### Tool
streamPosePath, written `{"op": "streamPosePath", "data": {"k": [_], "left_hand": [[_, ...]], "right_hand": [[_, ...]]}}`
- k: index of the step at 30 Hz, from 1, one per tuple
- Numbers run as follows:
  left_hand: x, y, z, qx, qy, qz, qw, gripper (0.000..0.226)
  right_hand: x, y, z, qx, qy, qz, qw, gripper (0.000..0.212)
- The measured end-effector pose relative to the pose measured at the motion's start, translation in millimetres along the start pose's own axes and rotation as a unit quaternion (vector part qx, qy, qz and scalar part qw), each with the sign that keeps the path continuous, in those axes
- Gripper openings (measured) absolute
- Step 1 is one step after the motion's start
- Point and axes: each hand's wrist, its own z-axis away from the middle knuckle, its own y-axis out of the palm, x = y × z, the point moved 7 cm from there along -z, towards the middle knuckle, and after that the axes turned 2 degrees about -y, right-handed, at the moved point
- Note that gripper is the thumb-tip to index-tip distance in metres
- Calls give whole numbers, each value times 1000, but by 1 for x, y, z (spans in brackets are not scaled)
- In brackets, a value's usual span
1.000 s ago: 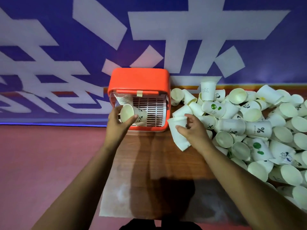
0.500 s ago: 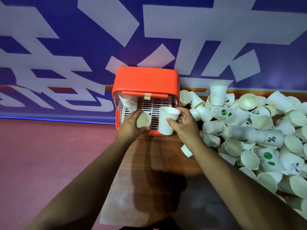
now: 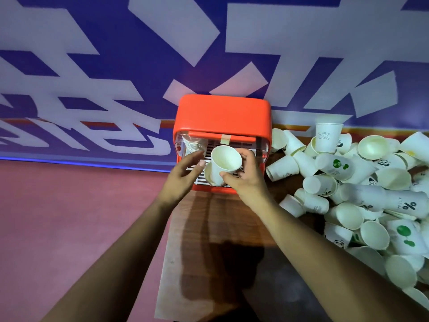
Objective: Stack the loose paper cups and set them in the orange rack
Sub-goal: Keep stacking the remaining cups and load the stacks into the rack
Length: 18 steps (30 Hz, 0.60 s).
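The orange rack [image 3: 222, 115] stands at the table's far edge against the wall, with a stack of cups [image 3: 193, 145] inside on its left. Over its white slatted floor my right hand [image 3: 247, 176] grips a white paper cup [image 3: 226, 159], mouth towards me, its base nested into a second cup [image 3: 209, 176]. My left hand [image 3: 182, 180] is just left of them, fingers loosely apart, with the thumb tip touching the lower cup. The pile of loose cups [image 3: 362, 182] lies to the right.
The wooden table [image 3: 209, 228] runs from the rack towards me, with my shadow on it. A long nested stack marked "%" [image 3: 385, 201] lies in the pile. A red floor [image 3: 69, 228] is on the left and a blue-and-white banner wall behind.
My right hand carried its cup left from the pile to the rack front and pushed it into the cup my left hand held. The left hand's grip has loosened.
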Motion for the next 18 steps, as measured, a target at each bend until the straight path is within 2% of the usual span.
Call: {"op": "streamPosePath", "data": {"k": [5,11,15,18], "left_hand": [[12,10,-7,35,13,-38,999,51],[36,18,-15,62,17,-76,995,46],[48,21,-17,50,23,-146,988,46],[44,26,-17,37,56,-213,975,45]], "right_hand": [[-4,8,0,16,-10,52,998,63],[-15,10,-1,35,-29,127,991,62],[-27,13,2,71,-16,170,983,70],[-35,12,3,87,1,202,976,72]]}}
